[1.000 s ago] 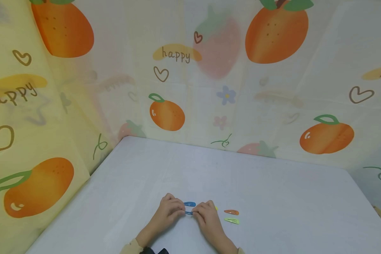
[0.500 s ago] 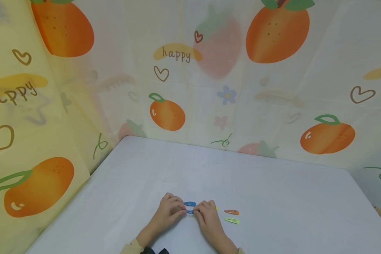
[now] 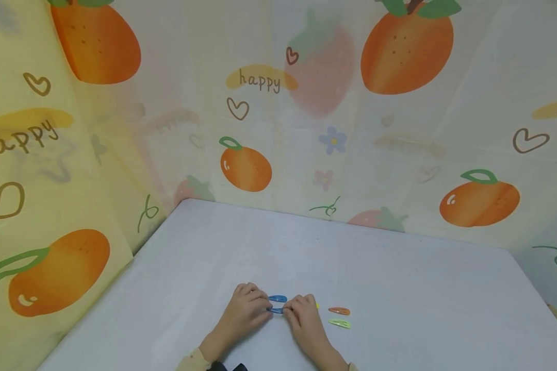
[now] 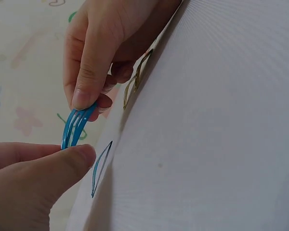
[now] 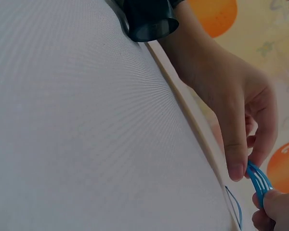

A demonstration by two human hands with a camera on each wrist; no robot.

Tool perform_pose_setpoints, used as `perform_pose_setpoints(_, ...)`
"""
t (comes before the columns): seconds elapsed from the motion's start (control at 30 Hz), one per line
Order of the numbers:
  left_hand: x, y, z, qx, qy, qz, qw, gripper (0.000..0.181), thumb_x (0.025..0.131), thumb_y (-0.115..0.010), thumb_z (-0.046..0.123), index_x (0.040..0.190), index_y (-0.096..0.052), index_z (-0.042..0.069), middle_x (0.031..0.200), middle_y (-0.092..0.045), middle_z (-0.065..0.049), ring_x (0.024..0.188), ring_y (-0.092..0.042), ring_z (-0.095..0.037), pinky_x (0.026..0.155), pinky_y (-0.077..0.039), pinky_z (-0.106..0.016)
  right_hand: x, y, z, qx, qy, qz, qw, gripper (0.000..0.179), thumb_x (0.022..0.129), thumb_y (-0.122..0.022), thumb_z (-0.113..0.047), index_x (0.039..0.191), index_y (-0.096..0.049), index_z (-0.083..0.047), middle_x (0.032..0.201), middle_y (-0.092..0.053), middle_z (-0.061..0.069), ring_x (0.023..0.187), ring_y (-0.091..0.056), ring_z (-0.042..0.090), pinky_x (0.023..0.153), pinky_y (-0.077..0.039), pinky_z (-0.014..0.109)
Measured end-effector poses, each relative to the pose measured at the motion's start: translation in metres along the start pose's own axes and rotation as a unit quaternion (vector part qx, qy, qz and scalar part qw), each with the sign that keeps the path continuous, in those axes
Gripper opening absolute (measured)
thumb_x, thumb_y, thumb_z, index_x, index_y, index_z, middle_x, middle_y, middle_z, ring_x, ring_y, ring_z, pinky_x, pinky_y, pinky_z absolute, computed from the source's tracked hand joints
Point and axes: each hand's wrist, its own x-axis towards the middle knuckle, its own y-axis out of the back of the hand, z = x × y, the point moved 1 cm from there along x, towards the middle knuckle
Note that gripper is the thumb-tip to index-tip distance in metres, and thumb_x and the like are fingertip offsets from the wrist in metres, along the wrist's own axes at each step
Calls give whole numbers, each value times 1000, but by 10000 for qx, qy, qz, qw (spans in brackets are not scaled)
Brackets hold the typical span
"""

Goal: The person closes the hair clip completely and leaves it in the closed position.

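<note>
A blue snap hair clip (image 3: 276, 310) is stretched between my two hands, just above the white table. My left hand (image 3: 248, 307) pinches its left end between thumb and fingers, and my right hand (image 3: 303, 312) pinches the other end. Up close in the left wrist view, the held clip (image 4: 76, 126) is bowed, with slots between its metal strips. The right wrist view shows the same clip (image 5: 261, 184) between both sets of fingertips. A second blue hair clip (image 3: 279, 298) lies on the table just beyond the held one.
Right of my right hand lie an orange hair clip (image 3: 339, 311) and a yellow-green hair clip (image 3: 340, 323). Something yellow (image 3: 317, 305) is mostly hidden behind that hand. A fruit-printed curtain (image 3: 278, 154) borders the table (image 3: 399, 278) behind and at the left.
Both hands keep their places on the blue hair clip. The left thumb and fingers have shifted slightly on its end. The other clips lie as before.
</note>
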Motion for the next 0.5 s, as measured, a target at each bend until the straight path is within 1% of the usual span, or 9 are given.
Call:
perform_pose_setpoints(0.1, 1, 2, 1, 163, -187, 54, 9997, 12, 65, -74, 22, 72, -67, 15, 78, -60, 8, 75, -46, -11, 74, -34, -30, 0, 0, 0, -8, -25, -95, 10000, 8, 86, -59, -12, 79, -62, -15, 76, -50, -15, 74, -33, 8, 66, -33, 25)
perform_pose_setpoints(0.13, 1, 2, 1, 171, -187, 41, 9997, 11, 66, -74, 22, 72, -68, 15, 77, -60, 8, 75, -46, -11, 74, -34, -30, 0, 0, 0, -7, -26, -97, 9999, 8, 86, -59, -12, 79, -62, -15, 76, -50, -15, 74, -33, 8, 66, -33, 25)
perform_pose_setpoints(0.2, 1, 2, 1, 149, -179, 56, 9997, 11, 66, -74, 22, 71, -68, 15, 76, -61, 8, 75, -46, -11, 74, -33, -29, 0, 0, 0, 2, -33, -74, 10000, 8, 85, -59, -11, 79, -62, -15, 76, -50, -15, 74, -33, 8, 65, -33, 25)
perform_pose_setpoints(0.33, 0, 2, 0, -15, -19, -6, 10000, 10, 67, -74, 23, 71, -68, 15, 76, -61, 9, 76, -46, -10, 75, -32, -27, 0, 0, 0, 69, -29, 52, 10000, 7, 84, -61, -10, 80, -63, -15, 76, -49, -16, 73, -32, 7, 63, -32, 23)
perform_pose_setpoints(0.5, -1, 1, 0, -167, 37, 66, 9998, 11, 66, -75, 22, 70, -68, 15, 76, -61, 9, 75, -46, -9, 74, -33, -27, -1, 0, -1, 118, 91, 273, 9995, 6, 81, -63, -9, 81, -64, -15, 77, -50, -16, 72, -32, 6, 62, -32, 22)
